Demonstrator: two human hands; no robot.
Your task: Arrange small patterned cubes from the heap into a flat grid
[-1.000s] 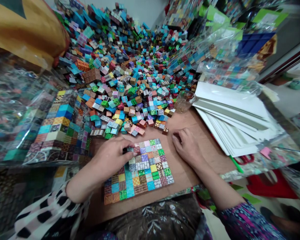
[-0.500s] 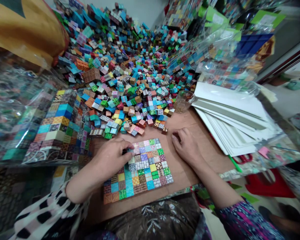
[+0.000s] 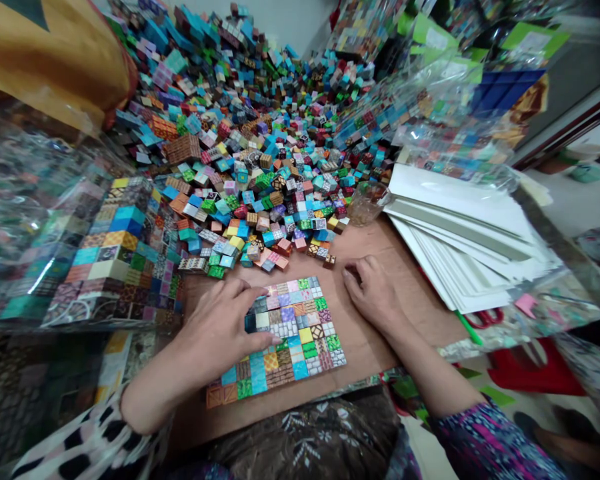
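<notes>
A flat square of small patterned cubes (image 3: 300,333) lies on the brown tabletop (image 3: 375,347) in front of me. My left hand (image 3: 220,330) rests on the square's left part, fingers spread apart and holding nothing; thumb and forefinger frame the upper-left cubes. My right hand (image 3: 375,293) lies on the wood just right of the square, its fingers curled under, with nothing visible in them. A huge heap of loose coloured cubes (image 3: 260,153) fills the table beyond both hands.
Wrapped blocks of assembled cubes (image 3: 115,253) stand at the left under clear plastic (image 3: 25,200). A stack of white and grey cards (image 3: 460,233) lies at the right, with red scissors (image 3: 490,319) below it. Bagged cube sets (image 3: 430,113) are piled at the back right.
My left hand has slid down and back over the square and its fingers have spread from a pinch at the top-left cubes. My right hand has stayed put.
</notes>
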